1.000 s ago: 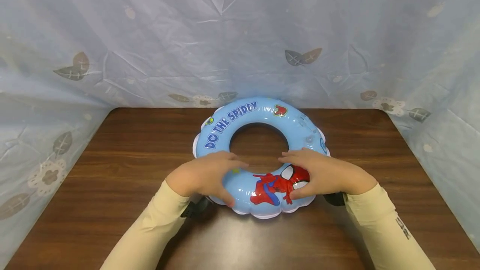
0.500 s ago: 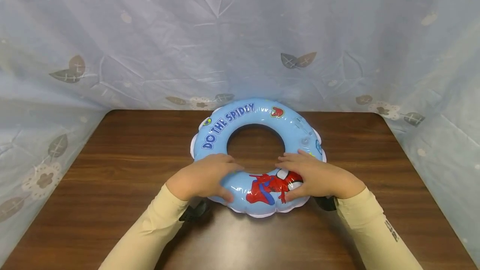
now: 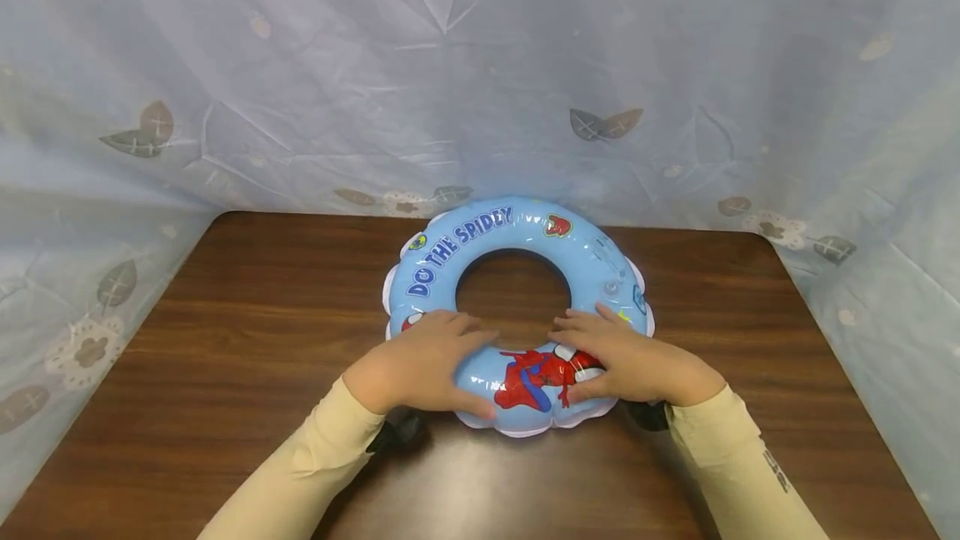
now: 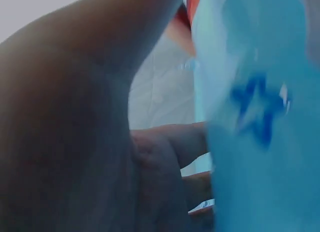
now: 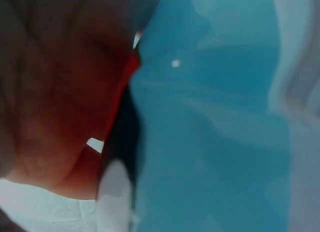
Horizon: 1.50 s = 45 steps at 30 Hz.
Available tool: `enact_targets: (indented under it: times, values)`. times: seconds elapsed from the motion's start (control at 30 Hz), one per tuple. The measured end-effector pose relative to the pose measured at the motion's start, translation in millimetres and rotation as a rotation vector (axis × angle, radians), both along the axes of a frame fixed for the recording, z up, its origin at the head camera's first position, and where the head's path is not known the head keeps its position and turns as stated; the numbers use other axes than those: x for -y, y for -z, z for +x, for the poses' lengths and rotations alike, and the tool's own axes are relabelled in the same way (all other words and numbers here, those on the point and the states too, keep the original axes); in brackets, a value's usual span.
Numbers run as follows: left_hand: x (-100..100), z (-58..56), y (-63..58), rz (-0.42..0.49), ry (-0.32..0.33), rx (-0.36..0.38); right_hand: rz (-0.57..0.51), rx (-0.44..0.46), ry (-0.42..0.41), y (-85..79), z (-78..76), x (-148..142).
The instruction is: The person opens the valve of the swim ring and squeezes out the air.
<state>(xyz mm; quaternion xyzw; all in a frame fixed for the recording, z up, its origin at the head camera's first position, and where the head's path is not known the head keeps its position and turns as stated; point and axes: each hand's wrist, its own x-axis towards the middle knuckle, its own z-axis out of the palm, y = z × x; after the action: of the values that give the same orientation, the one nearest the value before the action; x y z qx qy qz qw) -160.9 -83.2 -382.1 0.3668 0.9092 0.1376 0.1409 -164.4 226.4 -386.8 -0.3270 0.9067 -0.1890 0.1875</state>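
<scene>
A light blue inflatable swim ring (image 3: 525, 227) lies on the wooden table in the head view, with "DO THE SPIDEY" lettering and a red-and-blue cartoon figure (image 3: 528, 377) on its near side. My left hand (image 3: 423, 361) rests over the front-left of the tube, fingers spread and thumb toward the outer edge. On the front-right, my right hand (image 3: 630, 357) lies with extended fingers partly covering the figure's head. The left wrist view shows fingers (image 4: 185, 142) touching the ring (image 4: 260, 167) beside a blue star. Close to the right palm (image 5: 60, 91), the tube (image 5: 215, 157) fills the right wrist view.
The brown wooden table (image 3: 262, 315) spreads around the ring. Behind it and at both sides hangs a pale blue-grey curtain (image 3: 487, 65) with leaf and flower prints. Dark wrist-worn devices (image 3: 405, 432) sit under the cuffs.
My left hand has slid right along the tube, uncovering a small red-and-white print at the ring's left. My right hand has shifted slightly left. The ring itself stays nearly in place.
</scene>
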Motion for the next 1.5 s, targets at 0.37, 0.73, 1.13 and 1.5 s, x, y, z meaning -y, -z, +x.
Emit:
enact_targets:
  times: [0.37, 0.73, 1.13, 1.5]
  values:
    - [-18.2, 10.2, 5.3, -0.063, 0.056, -0.035, 0.006, -0.059, -0.008, -0.8, 12.6, 10.3]
    - [-27.0, 15.9, 9.3, -0.106, 0.033, -0.055, 0.052, -0.131, -0.028, 10.4, 19.8, 30.2]
    - [-28.0, 6.5, 18.4, -0.097, 0.010, -0.078, 0.068, -0.169, -0.004, 12.7, 19.9, 32.1]
    - [-21.9, -1.1, 25.9, -0.129, -0.017, -0.029, 0.131, -0.191, 0.026, 17.8, 14.2, 31.5]
